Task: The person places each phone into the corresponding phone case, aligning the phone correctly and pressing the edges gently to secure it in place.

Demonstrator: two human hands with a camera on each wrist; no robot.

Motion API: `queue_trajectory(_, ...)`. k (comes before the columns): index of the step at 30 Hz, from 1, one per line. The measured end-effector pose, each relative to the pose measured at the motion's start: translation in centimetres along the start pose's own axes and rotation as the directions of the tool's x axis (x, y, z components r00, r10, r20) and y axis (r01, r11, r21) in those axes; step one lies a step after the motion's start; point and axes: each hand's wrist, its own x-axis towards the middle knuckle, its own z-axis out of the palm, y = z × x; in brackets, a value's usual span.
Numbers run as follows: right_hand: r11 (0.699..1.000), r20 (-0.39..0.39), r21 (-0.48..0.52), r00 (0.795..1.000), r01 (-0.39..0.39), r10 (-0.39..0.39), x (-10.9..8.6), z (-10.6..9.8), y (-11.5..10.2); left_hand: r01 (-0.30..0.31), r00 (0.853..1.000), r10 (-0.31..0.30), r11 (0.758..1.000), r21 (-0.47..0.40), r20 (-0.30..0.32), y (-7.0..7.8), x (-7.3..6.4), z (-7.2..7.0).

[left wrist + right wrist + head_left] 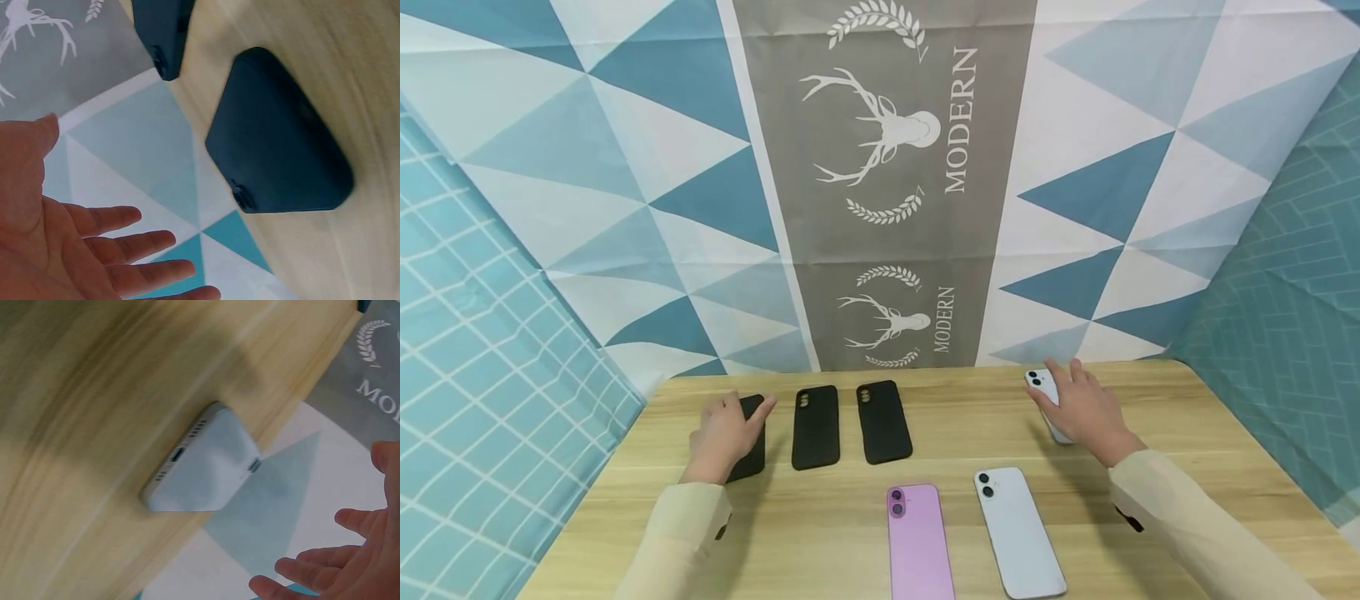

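Note:
My left hand (724, 437) is over the leftmost black phone case (752, 462), covering part of it in the head view. The left wrist view shows that hand with fingers spread and nothing in them, apart from the black case (275, 137) lying on the wood. At the back right, my right hand (1088, 410) is above a small white phone (1045, 383) with two camera lenses. In the right wrist view its fingers are extended and separate from the white phone (206, 462), which lies flat with its port edge showing.
Two more black phone cases, a middle one (816, 429) and a right one (885, 421), lie along the back of the wooden table (820, 533). Nearer the front are a pink phone (920, 542) and a larger white phone (1018, 533). A patterned cloth (700, 208) hangs behind.

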Motion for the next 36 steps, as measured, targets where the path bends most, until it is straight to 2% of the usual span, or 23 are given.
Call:
queue_trajectory(6, 1.0, 0.013, -0.015, 1.0, -0.016, 0.016, 0.2, 1.1, 1.2, 0.031, 0.999, -0.031, 1.0, 0.0, 0.019, -0.9, 0.2, 0.5)
queue_trajectory(13, 0.999, 0.056, 0.024, 0.998, -0.023, 0.022, 0.2, 1.7, 2.3, 0.036, 0.999, -0.036, 0.999, -0.019, 0.012, -1.9, 0.5, 1.2)
queue_trajectory(17, 0.998, 0.091, 0.036, 0.995, -0.047, 0.043, 0.2, 1.9, 2.8, 0.045, 0.998, -0.045, 0.999, -0.025, 0.033, -2.4, 0.7, 1.6)
queue_trajectory(21, 0.995, 0.141, 0.033, 0.986, -0.091, 0.085, 0.4, 2.2, 3.1, 0.051, 0.997, -0.05, 0.998, -0.022, 0.054, -2.9, 0.8, 2.0)
queue_trajectory(28, 0.983, 0.234, 0.023, 0.957, -0.181, 0.171, 0.5, 2.2, 3.2, 0.061, 0.996, -0.06, 0.998, -0.018, 0.07, -3.5, 0.9, 2.5)
queue_trajectory(36, 0.979, 0.23, 0.04, 0.955, -0.202, 0.188, 0.6, 2.6, 3.5, 0.086, 0.994, -0.084, 0.996, -0.029, 0.063, -3.4, 0.9, 2.8)
